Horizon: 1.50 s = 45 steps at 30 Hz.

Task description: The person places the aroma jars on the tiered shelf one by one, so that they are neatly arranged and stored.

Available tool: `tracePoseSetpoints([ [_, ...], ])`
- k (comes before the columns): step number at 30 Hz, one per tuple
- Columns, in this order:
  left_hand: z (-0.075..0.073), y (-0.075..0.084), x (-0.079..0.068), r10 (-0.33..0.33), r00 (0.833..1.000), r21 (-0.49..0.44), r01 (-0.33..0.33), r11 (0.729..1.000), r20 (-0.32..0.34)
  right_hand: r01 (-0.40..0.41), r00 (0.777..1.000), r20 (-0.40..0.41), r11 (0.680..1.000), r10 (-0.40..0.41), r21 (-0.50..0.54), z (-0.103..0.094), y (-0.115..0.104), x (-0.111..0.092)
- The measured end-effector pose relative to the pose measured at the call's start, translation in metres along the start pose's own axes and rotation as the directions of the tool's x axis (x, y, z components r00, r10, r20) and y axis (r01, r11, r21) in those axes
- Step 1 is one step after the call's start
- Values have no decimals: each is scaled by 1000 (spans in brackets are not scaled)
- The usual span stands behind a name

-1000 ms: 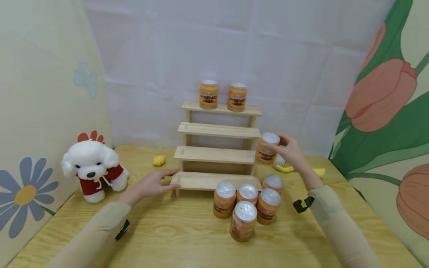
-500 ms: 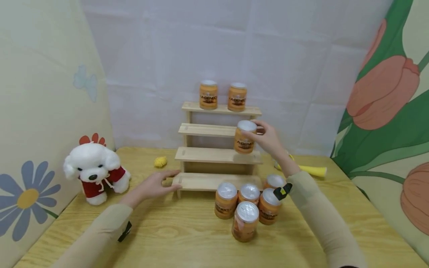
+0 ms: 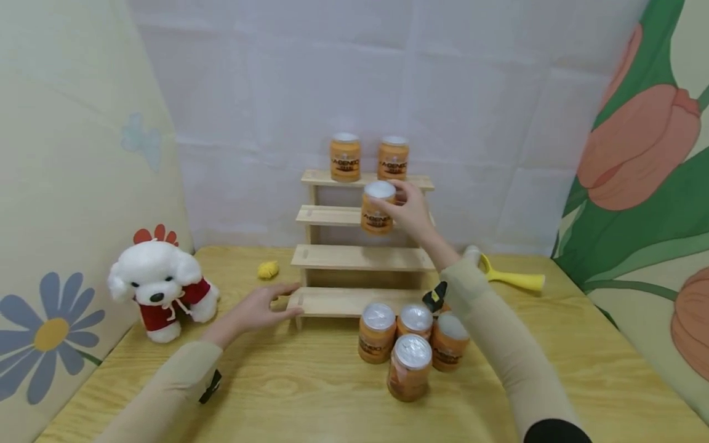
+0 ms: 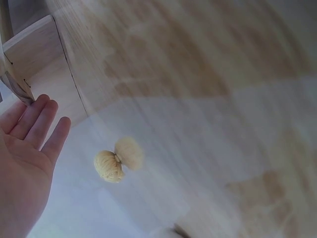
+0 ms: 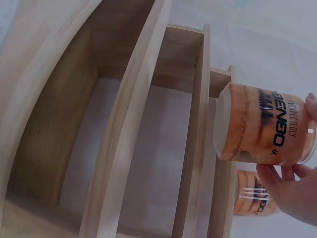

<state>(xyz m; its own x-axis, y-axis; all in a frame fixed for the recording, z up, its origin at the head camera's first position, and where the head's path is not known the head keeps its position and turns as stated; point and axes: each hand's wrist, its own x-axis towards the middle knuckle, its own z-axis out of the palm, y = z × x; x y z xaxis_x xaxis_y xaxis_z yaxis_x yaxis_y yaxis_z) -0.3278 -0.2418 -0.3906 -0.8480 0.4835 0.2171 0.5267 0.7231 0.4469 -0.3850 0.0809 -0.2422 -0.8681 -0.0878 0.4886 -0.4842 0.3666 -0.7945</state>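
1. Orange can (image 3: 378,215) with a silver lid: held off the table, in front of the second shelf from the top, right of its middle. Lid up, close to upright in the head view. Cannot tell whether it touches the shelf.
2. Right hand (image 3: 412,212): grasping this can from its right side, thumb on the near face, fingers round the far side.
3. Left hand (image 3: 260,309): fingers extended, not clenched, fingertips touching the left end of the lowest shelf (image 3: 332,301).
4. Wooden stand (image 3: 362,256): four stepped tiers, standing on the table (image 3: 299,394).
5. Top tier: left upper can (image 3: 345,161) and right upper can (image 3: 393,159), upright, apart, labels facing forward.
6. Table, before the stand's right half: a cluster of similar cans (image 3: 377,337), upright and close together; part of it is hidden by the right sleeve (image 3: 498,332).
7. Yellow bundle (image 3: 268,269): on the table, left of the stand. White plush dog (image 3: 152,277) in a red garment: farther left.
8. Yellow-handled object (image 3: 517,280): on the table, right of the stand, partly covered by the sleeve.
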Motion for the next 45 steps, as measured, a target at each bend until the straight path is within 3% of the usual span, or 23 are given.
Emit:
tracePoseSetpoints([
  [4,3,3,1,16,1000,-5,-16,1000,-3,3,999,-31,1000,-4,-27,11,1,8],
  [14,3,9,3,11,1000,-2,-11,1000,3,-70,997,6,994,71,-82,23,1,24],
  [26,-2,8,-4,-7,1000,5,7,1000,15,-60,998,27,996,62,-72,45,-4,32],
  [45,-2,9,-11,-36,999,1,36,999,15,-6,1000,19,1000,7,-28,60,-9,31],
])
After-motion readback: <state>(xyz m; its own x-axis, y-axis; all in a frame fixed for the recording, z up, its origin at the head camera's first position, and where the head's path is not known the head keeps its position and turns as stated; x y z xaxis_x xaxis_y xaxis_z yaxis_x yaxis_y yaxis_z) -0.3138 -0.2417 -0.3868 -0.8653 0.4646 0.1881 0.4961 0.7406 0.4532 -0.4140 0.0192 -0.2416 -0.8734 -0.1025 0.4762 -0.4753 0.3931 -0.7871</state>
